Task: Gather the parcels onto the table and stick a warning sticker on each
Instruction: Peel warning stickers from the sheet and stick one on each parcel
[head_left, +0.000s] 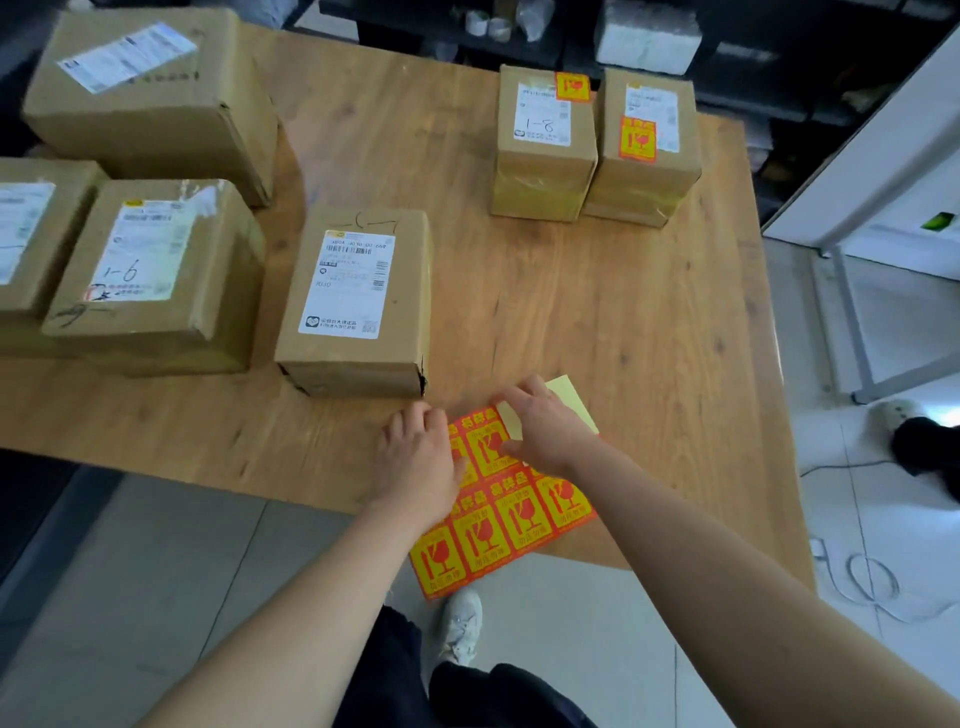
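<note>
Standing at the near edge of the tabletop (597, 291), the person has both hands on the sticker sheet (519, 525), which hangs partly over that edge. The left hand (418, 462) presses the sheet's left side down with bent fingers. The right hand (545, 428) lies on its far part, thumb and forefinger near the bare yellow backing (571, 400); whether they pinch a sticker I cannot tell. Just beyond the hands stands the plain parcel (358, 296). Near the far right corner two stickered parcels (543, 150) touch each other. More parcels (156, 280) crowd the left edge.
</note>
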